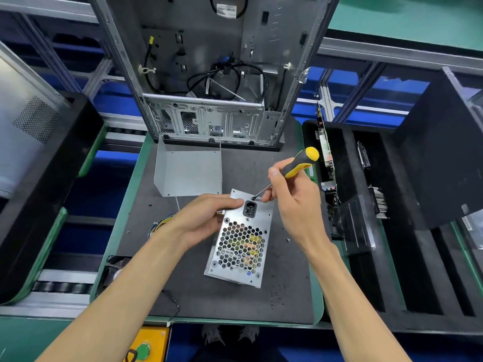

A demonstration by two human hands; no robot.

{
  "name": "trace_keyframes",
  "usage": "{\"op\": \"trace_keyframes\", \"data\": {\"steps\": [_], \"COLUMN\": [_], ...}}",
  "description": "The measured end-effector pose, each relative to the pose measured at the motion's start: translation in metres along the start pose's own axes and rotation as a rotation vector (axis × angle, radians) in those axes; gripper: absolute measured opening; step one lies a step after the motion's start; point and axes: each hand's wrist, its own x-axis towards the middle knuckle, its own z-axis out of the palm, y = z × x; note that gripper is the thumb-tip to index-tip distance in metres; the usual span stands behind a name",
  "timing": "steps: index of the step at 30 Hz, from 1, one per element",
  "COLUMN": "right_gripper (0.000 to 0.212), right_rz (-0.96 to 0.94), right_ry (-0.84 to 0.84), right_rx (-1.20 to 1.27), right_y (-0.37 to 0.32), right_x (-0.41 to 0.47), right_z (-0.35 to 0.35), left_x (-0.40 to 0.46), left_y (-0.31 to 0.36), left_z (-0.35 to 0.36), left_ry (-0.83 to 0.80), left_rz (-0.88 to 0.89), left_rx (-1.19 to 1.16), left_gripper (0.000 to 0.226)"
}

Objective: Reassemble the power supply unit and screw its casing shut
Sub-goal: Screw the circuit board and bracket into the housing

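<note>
I find the power supply unit [239,240] lying on the dark mat, tilted, its silver grille face up; honeycomb holes show coloured components inside. The black power socket [250,209] sits at its far end. Its wire bundle [162,223] trails left. The detached bent metal cover [189,173] stands just beyond it, apart.
</note>
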Motion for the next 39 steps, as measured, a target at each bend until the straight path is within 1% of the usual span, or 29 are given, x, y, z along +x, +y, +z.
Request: {"op": "trace_keyframes", "data": {"steps": [3,5,7,10,12,13,15,18,19,22,23,25,26,28,29,34,39], "right_gripper": [0.016,0.016,0.014,0.032,0.044,0.046,0.039,0.045,0.043,0.019,0.016,0.015,0.020,0.036,0.040,0.034,0.036], "right_rz": [-0.028,-0.051,-0.067,-0.029,-0.036,-0.038,-0.030,0.005,0.001,-0.076,-0.084,-0.054,-0.035,-0.005,0.002,0.019,-0.001], "right_ry": [-0.017,-0.023,-0.043,-0.104,-0.117,-0.122,-0.135,-0.104,-0.076,-0.014,-0.016,-0.047,-0.069,-0.108,-0.116,-0.102,-0.076], "right_rx": [-0.064,-0.050,0.038,0.283,0.377,0.407,0.436,0.422,0.406,0.415,0.422,0.443,0.448,0.414,0.397,0.455,0.601], "right_y": [0.001,0.000,-0.004,-0.004,-0.006,-0.007,-0.009,-0.012,-0.014,-0.021,-0.023,-0.026,-0.026,-0.023,-0.021,-0.019,-0.024], "right_x": [0.003,0.006,0.009,0.013,0.013,0.014,0.015,0.015,0.014,0.014,0.015,0.018,0.018,0.017,0.016,0.013,0.017], "right_z": [0.002,0.005,0.010,0.021,0.026,0.028,0.030,0.032,0.031,0.029,0.028,0.028,0.028,0.031,0.031,0.032,0.023], "left_x": [0.000,0.000,0.000,0.000,0.000,-0.001,-0.001,0.000,0.000,0.001,0.001,0.001,0.001,0.001,0.001,0.000,0.000], "left_y": [0.000,0.000,0.000,0.000,0.000,-0.001,-0.001,-0.001,-0.002,-0.003,-0.003,-0.003,-0.003,-0.003,-0.003,-0.003,-0.003], "left_z": [0.000,0.000,0.000,0.001,0.001,0.001,0.001,0.001,0.000,0.000,0.000,0.000,0.000,-0.001,-0.001,-0.002,-0.002], "left_ry": [-0.007,-0.010,-0.010,-0.007,-0.001,0.003,0.010,0.014,0.017,0.025,0.024,0.024,0.024,0.021,0.018,0.007,0.005], "left_rz": [0.003,0.002,0.006,0.020,0.021,0.022,0.023,0.020,0.020,0.024,0.025,0.023,0.022,0.021,0.020,0.031,0.027], "left_rx": [-0.001,-0.010,-0.019,-0.026,-0.028,-0.028,-0.028,-0.024,-0.024,-0.024,-0.024,-0.025,-0.025,-0.023,-0.021,-0.019,-0.017], "left_gripper": [0.027,0.027,0.027,0.025,0.026,0.027,0.027,0.026,0.027,0.028,0.027,0.025,0.024,0.025,0.026,0.018,0.019]}}
